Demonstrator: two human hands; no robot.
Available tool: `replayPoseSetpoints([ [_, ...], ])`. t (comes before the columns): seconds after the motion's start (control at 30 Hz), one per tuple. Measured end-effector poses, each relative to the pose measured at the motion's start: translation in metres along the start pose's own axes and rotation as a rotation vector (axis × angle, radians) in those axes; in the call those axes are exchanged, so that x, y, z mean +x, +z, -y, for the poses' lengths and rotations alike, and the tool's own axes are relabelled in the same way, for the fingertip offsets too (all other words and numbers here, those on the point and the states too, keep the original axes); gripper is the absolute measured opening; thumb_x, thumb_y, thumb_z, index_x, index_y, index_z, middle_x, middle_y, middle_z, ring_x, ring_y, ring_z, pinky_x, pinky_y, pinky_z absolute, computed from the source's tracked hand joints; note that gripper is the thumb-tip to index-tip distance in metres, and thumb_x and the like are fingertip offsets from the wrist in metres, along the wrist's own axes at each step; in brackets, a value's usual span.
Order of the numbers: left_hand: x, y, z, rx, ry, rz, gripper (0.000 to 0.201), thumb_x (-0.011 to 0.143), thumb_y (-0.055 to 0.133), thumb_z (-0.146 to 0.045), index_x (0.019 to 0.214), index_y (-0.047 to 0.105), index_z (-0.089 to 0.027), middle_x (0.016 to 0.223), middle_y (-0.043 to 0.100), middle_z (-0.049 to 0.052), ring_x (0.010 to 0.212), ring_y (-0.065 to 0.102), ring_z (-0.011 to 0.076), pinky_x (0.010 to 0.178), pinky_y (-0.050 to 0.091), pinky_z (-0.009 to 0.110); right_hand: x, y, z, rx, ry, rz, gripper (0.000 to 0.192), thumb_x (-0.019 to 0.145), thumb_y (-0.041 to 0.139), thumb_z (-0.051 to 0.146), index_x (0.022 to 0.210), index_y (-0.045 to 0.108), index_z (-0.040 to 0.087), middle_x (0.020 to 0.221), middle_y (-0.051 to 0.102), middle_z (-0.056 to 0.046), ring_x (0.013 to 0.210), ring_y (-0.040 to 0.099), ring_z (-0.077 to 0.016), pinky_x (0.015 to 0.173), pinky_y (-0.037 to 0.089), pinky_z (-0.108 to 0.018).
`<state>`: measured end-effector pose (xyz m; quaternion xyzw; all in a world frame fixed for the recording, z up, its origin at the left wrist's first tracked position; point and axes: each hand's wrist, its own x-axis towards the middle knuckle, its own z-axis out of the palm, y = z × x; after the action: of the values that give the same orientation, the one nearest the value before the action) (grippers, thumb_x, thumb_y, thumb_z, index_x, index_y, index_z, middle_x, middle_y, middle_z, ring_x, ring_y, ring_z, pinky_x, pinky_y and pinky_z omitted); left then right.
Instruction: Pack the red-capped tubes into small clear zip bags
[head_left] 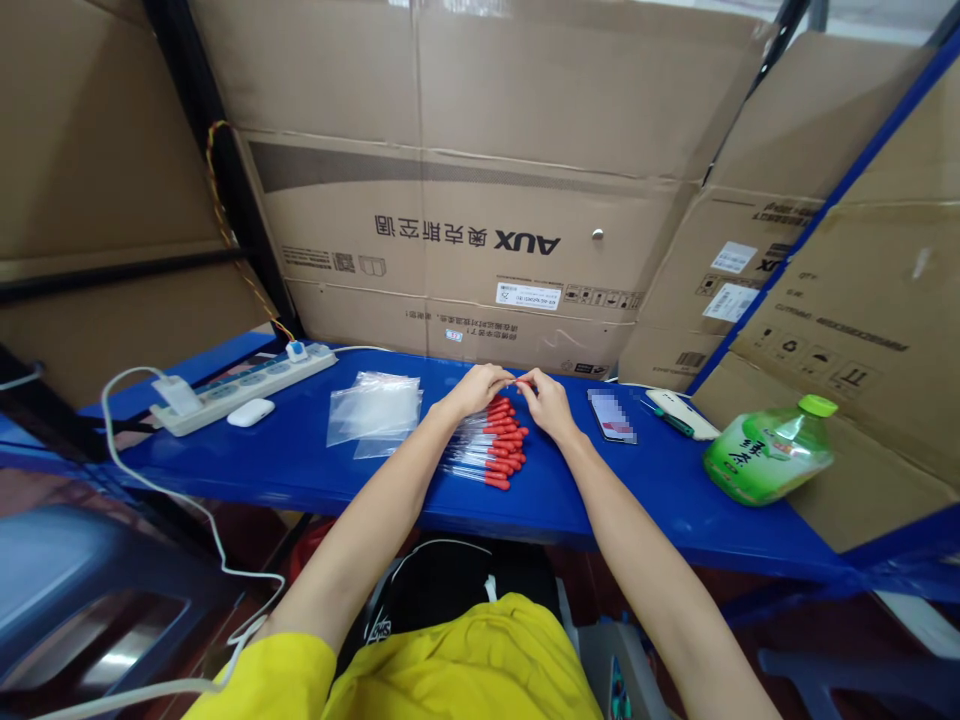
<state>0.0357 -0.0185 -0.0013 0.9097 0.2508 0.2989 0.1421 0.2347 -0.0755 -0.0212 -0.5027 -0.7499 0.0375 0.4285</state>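
Observation:
Beyond the front row of slim, red-ended sticks (501, 450), my left hand (480, 388) and my right hand (547, 403) meet with fingertips pinched. Between them shows a small red tip (519, 381), apparently of another such stick; the rest of it is hidden by my left hand. The sticks lie side by side in a pile, red ends to the right, with clear or silvery shafts pointing left. Partly behind my left forearm, flat clear plastic bags (379, 410) lie stacked on the blue table (555, 500).
A power strip (247, 388) with plugs and a white earphone case (251, 412) are at left. Right of my hands lie a phone (611, 415), a green pen-like tool (675, 420) and a green-capped bottle (769, 455). Cardboard (450, 180) walls the back.

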Motion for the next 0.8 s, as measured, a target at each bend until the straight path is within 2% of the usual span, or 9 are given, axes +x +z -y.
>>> replayPoseSetpoints([
  [0.27, -0.001, -0.002, -0.005, 0.14, -0.013, -0.044, 0.037, 0.106, 0.045, -0.034, 0.122, 0.075, -0.019, 0.108, 0.076, 0.01, 0.102, 0.064, 0.0226, 0.094, 0.045, 0.032, 0.001, 0.001, -0.002, -0.046, -0.016, -0.021, 0.017, 0.1, 0.052, 0.036, 0.101, 0.063, 0.023, 0.102, 0.074, -0.01, 0.094, 0.069, -0.025, 0.087, 0.051, -0.034],
  [0.43, -0.001, -0.002, -0.008, 0.105, -0.038, -0.075, 0.042, 0.108, 0.039, -0.038, 0.122, 0.074, -0.019, 0.11, 0.075, 0.01, 0.102, 0.063, 0.022, 0.097, 0.046, 0.034, 0.002, 0.001, 0.0, 0.104, 0.063, -0.071, 0.022, 0.098, 0.055, 0.042, 0.107, 0.063, 0.023, 0.104, 0.076, -0.008, 0.093, 0.071, -0.0241, 0.083, 0.053, -0.034],
  [0.6, -0.004, -0.003, -0.003, -0.024, -0.024, -0.084, 0.037, 0.106, 0.046, -0.038, 0.113, 0.076, -0.016, 0.111, 0.077, 0.01, 0.1, 0.068, 0.0209, 0.095, 0.048, 0.03, 0.003, -0.001, 0.002, 0.229, 0.086, -0.062, 0.029, 0.095, 0.058, 0.05, 0.101, 0.065, 0.022, 0.101, 0.077, -0.009, 0.092, 0.071, -0.0242, 0.077, 0.054, -0.034],
  [0.8, -0.007, -0.008, 0.002, -0.141, -0.07, -0.027, 0.045, 0.106, 0.042, -0.048, 0.109, 0.077, -0.021, 0.109, 0.079, 0.003, 0.101, 0.071, 0.0198, 0.094, 0.05, 0.026, 0.009, 0.001, 0.002, 0.583, 0.194, -0.077, 0.043, 0.083, 0.069, 0.063, 0.096, 0.065, 0.022, 0.09, 0.076, -0.007, 0.078, 0.07, -0.0214, 0.068, 0.058, -0.034],
])
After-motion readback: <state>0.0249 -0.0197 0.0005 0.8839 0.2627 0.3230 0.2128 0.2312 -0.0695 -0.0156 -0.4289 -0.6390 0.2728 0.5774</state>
